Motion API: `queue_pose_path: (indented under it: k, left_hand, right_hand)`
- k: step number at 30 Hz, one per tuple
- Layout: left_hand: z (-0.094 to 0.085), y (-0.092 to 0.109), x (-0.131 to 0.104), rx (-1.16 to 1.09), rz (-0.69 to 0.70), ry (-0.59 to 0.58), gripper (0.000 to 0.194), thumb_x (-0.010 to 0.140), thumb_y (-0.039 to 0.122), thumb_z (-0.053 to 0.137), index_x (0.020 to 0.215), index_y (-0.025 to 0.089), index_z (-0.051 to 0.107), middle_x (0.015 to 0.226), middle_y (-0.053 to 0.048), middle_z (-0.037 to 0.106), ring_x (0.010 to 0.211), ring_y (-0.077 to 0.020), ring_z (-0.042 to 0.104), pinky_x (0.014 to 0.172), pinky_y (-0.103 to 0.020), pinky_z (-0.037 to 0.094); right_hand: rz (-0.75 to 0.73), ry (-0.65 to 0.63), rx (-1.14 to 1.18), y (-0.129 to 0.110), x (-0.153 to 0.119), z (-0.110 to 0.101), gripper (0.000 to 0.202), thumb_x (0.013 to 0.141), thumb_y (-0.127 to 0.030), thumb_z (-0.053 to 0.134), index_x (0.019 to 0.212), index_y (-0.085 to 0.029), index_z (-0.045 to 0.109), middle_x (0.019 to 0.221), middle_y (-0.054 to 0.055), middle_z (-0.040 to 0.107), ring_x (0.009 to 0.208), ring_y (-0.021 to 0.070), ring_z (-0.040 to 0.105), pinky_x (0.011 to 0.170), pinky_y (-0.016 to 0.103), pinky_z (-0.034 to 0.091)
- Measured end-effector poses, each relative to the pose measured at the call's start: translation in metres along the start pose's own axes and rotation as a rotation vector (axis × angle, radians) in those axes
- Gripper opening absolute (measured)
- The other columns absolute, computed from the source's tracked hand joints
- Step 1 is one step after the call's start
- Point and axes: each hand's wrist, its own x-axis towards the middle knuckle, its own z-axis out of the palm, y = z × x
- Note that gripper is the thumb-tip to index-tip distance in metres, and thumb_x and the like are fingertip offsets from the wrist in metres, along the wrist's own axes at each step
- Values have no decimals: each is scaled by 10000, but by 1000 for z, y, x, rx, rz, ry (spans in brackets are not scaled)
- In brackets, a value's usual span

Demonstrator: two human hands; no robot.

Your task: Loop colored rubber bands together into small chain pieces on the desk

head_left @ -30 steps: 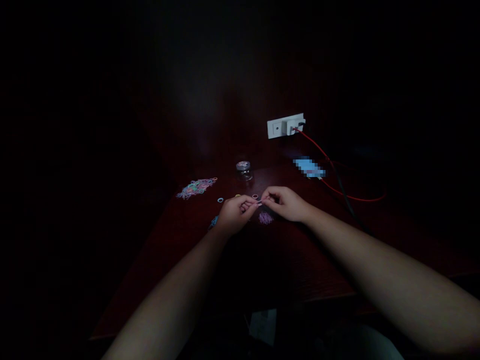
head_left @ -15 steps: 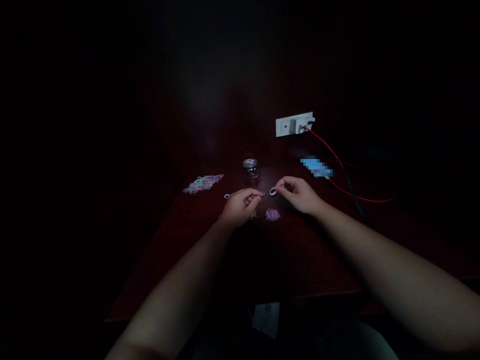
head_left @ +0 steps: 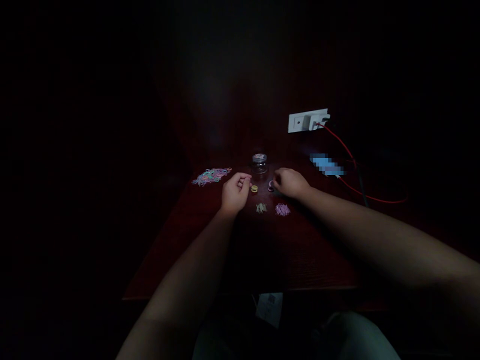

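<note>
My left hand (head_left: 235, 193) is closed in a pinch above the table, with a tiny pinkish elastic band (head_left: 250, 184) at its fingertips. Just right of those fingertips stands a small yellow band bundle (head_left: 254, 189). My right hand (head_left: 293, 183) has its fingers curled down, and a purple elastic band bundle (head_left: 270, 186) shows beside its fingertips; what the fingers hold is hidden. Nearer to me lie a pale yellow-green pile of bands (head_left: 261, 207) and a purple pile of bands (head_left: 282, 209). A mixed pile of coloured bands (head_left: 212, 176) lies to the left.
A clear lidded jar (head_left: 259, 163) stands behind the hands. A phone with a blurred screen (head_left: 327, 164) lies at right, its red cable (head_left: 339, 140) running to a wall socket (head_left: 298, 123). The dark red table's front edge (head_left: 240, 293) is close to me.
Both hands have drawn left and away from me over the table. The pale yellow-green pile and yellow bundle are now uncovered; the blue ring by my left hand is hidden. The view has shifted slightly.
</note>
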Motion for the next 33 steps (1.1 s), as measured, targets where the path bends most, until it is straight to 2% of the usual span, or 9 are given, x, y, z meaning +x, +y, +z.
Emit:
queue_pose_path:
  k: [5, 8, 11, 20, 24, 26, 28, 30, 33]
  left_hand:
    - [-3, 5, 0, 4, 26, 9, 165, 896, 273, 518, 935, 165, 637, 714, -17, 666, 619, -102, 596, 585, -204, 467]
    - [-5, 6, 1, 23, 28, 27, 160, 897, 270, 517, 933, 171, 637, 714, -16, 666, 615, -104, 596, 581, -209, 468]
    - [-4, 6, 1, 24, 59, 2, 152, 894, 259, 516, 930, 173, 637, 720, -17, 664, 628, -106, 604, 587, -211, 471]
    - [0, 6, 0, 1, 86, -49, 146, 889, 257, 524, 900, 174, 643, 694, -18, 656, 632, -111, 617, 583, -215, 471]
    - [1, 7, -1, -7, 87, -62, 151, 893, 260, 520, 905, 170, 641, 692, -18, 657, 632, -109, 622, 584, -213, 475]
    - [2, 6, -1, -6, 88, -61, 151, 893, 259, 520, 904, 168, 641, 691, -19, 656, 626, -108, 619, 583, -213, 474]
    - [2, 6, 0, 3, 94, -61, 152, 890, 256, 521, 901, 168, 644, 690, -20, 656, 624, -108, 615, 583, -214, 471]
    - [3, 7, 0, 23, 97, -72, 150, 885, 246, 524, 901, 168, 651, 691, -20, 659, 620, -108, 607, 587, -216, 467]
    - [3, 10, -1, 75, 108, -128, 142, 857, 216, 544, 902, 166, 669, 721, -24, 673, 628, -112, 595, 610, -225, 467]
  right_hand:
    - [-55, -53, -188, -5, 13, 7, 270, 847, -302, 512, 983, -117, 654, 1025, 174, 664, 907, 261, 622, 764, 341, 412]
    - [-147, -137, -204, -3, 14, 9, 278, 823, -337, 546, 970, -129, 657, 1010, 165, 669, 925, 270, 618, 760, 343, 404]
    - [-168, -182, -193, 1, 12, 9, 280, 831, -375, 532, 932, -147, 660, 986, 153, 668, 894, 266, 618, 730, 344, 399]
    - [-212, -149, -179, 5, 6, 2, 260, 852, -342, 493, 936, -149, 645, 975, 136, 642, 923, 266, 591, 746, 352, 384]
    - [-261, -202, -173, 6, 4, -3, 286, 841, -384, 511, 944, -158, 653, 987, 131, 622, 955, 279, 573, 799, 373, 379]
    - [-284, -228, -132, 11, 4, -6, 283, 838, -375, 520, 966, -162, 656, 1013, 128, 615, 975, 277, 565, 822, 373, 384]
    - [-285, -236, -70, 22, 6, -11, 247, 829, -297, 522, 992, -169, 657, 1032, 119, 618, 963, 255, 570, 819, 349, 402]
    - [-233, -230, -22, 37, 8, -16, 245, 791, -202, 537, 1000, -177, 663, 1028, 106, 633, 927, 236, 583, 801, 327, 420]
    - [-184, -274, -22, 55, 8, -20, 281, 734, -177, 595, 1003, -177, 677, 1013, 101, 660, 891, 234, 595, 787, 325, 435]
